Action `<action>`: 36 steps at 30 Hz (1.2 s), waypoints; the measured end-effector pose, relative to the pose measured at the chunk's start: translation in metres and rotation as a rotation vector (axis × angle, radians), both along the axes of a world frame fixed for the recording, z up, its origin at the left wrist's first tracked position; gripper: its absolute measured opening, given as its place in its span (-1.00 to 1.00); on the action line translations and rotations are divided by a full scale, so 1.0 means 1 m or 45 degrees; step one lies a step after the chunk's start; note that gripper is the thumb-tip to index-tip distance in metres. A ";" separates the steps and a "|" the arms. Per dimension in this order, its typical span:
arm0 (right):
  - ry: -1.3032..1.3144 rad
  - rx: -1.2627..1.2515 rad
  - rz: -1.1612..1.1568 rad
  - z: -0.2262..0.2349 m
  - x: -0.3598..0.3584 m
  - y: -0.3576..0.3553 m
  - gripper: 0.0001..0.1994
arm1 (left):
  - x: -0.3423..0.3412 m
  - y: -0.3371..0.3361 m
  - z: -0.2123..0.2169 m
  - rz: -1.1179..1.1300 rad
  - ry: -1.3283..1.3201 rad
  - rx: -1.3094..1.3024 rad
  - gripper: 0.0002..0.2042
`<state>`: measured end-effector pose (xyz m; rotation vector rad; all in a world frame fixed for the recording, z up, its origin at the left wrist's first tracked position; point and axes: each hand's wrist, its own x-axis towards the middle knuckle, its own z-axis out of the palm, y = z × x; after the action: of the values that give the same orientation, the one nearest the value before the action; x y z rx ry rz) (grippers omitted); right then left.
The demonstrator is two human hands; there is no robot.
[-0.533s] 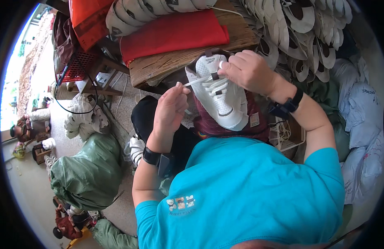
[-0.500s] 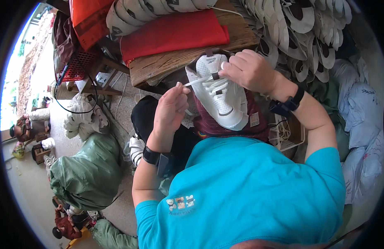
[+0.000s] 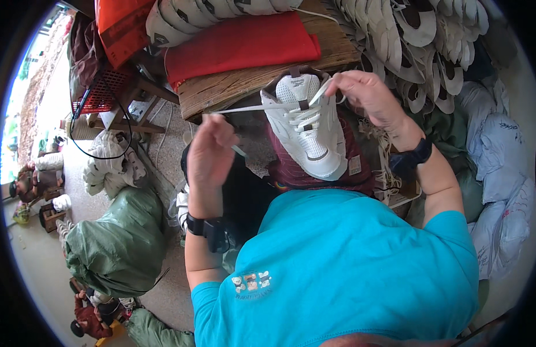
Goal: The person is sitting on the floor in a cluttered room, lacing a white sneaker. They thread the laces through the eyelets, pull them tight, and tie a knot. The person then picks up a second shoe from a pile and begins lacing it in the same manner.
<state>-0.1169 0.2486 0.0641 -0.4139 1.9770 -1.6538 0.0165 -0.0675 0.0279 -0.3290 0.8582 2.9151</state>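
A white sneaker [image 3: 324,163] sits on my lap over dark red striped cloth [image 3: 294,175], its toe toward me and its tongue toward the bench. Its white shoelace [image 3: 250,109] stretches taut to the left from the upper eyelets. My left hand [image 3: 212,150], slightly blurred, is closed on that end, with a loose tip hanging below the fist. Beside the tongue, my right hand [image 3: 369,99] pinches the lace in a raised bend between thumb and forefinger. Dark bands are strapped round both wrists.
A wooden bench [image 3: 221,87] with folded red cloth [image 3: 245,46] stands just beyond the shoe. Many pale shoe uppers [image 3: 415,34] hang at upper right. Loose laces [image 3: 389,168] lie in a box by my right side. A green sack [image 3: 120,243] and two people are at left.
My left hand has moved left, drawing the lace out longer and tighter. The right hand has shifted a little to the right, lifting the lace into a bend.
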 end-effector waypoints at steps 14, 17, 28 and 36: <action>-0.469 -1.376 -0.146 -0.017 -0.052 0.091 -0.64 | 0.038 -0.157 -0.026 0.636 0.166 0.397 -0.88; -0.298 -1.336 -0.613 -0.046 -0.072 0.177 -0.65 | 0.063 -0.198 -0.049 0.779 0.159 0.242 -0.88; 0.063 -0.067 -0.759 -0.044 0.012 0.087 -0.63 | 0.004 -0.040 0.003 0.523 -0.085 -0.810 -0.63; 0.275 -0.015 -0.165 -0.032 0.025 0.009 -0.83 | -0.025 0.062 -0.010 0.301 0.014 -0.701 -0.87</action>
<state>-0.0922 0.2574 0.0319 -0.4962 2.1928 -1.7650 -0.0088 -0.0057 0.0175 -0.4769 1.7284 2.8227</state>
